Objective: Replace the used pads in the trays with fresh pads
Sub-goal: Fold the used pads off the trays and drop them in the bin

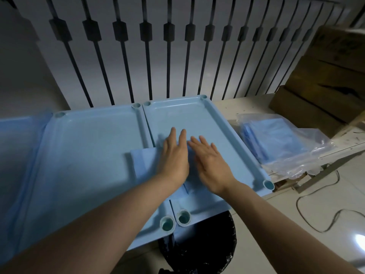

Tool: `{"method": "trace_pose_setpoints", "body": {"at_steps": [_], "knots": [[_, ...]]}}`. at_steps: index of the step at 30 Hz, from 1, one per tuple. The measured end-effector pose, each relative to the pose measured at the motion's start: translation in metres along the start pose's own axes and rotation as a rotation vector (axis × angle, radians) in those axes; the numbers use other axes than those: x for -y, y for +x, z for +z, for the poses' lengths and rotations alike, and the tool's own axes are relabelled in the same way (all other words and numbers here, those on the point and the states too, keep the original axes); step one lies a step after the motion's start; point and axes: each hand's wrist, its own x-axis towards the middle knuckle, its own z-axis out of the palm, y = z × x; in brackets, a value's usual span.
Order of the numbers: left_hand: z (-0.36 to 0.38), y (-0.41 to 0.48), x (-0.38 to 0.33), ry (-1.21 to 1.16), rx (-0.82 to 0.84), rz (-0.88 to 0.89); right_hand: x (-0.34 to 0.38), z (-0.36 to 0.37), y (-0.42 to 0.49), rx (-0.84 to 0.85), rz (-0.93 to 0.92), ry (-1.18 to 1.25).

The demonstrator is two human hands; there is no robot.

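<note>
On my screen two pale blue trays lay side by side on the white surface [227, 107], their long rims touching. The left tray [88, 155] was mostly bare, and the right tray [227, 123] sat beside it. Cardboard boxes [325, 80] were stacked at the far right. In front of them, just beside the right tray, lay a clear plastic bag of folded blue pads [280, 143]. A black bin bag [207, 244] sat below the trays' near edge. A folded blue pad [144, 161] lay across the seam between the trays, one flap over the left tray's floor. Both grips pressed flat on it with fingers straight, clasping nothing: the left grip [174, 157] by the seam, the right grip [209, 165] close beside it. At far left a blue sheet [15, 155] showed, possibly another lined tray; it was too dim to tell.
</note>
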Motion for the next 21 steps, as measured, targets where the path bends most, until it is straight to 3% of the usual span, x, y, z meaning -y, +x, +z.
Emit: {"method": "trace_pose_setpoints", "body": {"at_steps": [3,7,17,21], "knots": [[-0.001,-0.016,0.005,0.449,0.034,0.125,-0.003,0.019,0.01,0.083,-0.054,-0.167],[0.005,-0.034,0.018,0.704,0.261,0.144,-0.01,0.037,0.011,0.178,-0.018,-0.362],[-0.005,-0.029,0.015,0.798,0.431,0.108,-0.029,0.023,0.012,0.166,0.286,-0.296],[-0.004,-0.03,0.018,0.762,0.422,0.113,-0.024,0.004,-0.004,-0.095,0.458,-0.227]]}}
